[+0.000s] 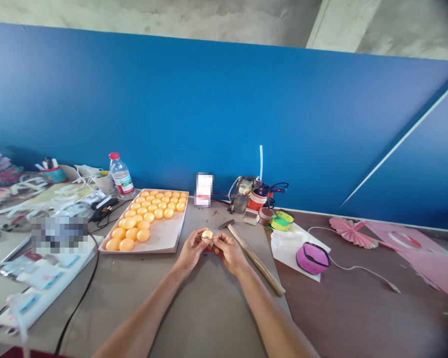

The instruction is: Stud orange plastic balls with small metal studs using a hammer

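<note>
An orange ball [207, 235] is held between both my hands above the grey table [209, 308]. My left hand [192, 249] pinches it from the left with closed fingers. My right hand [227, 250] closes on it from the right. A white tray [164, 236] with several more orange balls [149, 211] lies just left of my hands. A hammer with a long wooden handle [256, 258] lies right of my right hand.
A water bottle [121, 175] stands behind the tray. A power strip and black cable [78, 298] lie at left. Cups and tools [256, 195] sit by the blue wall. A pink pouch [312, 258] on white paper and pink paper fans [353, 231] lie at right.
</note>
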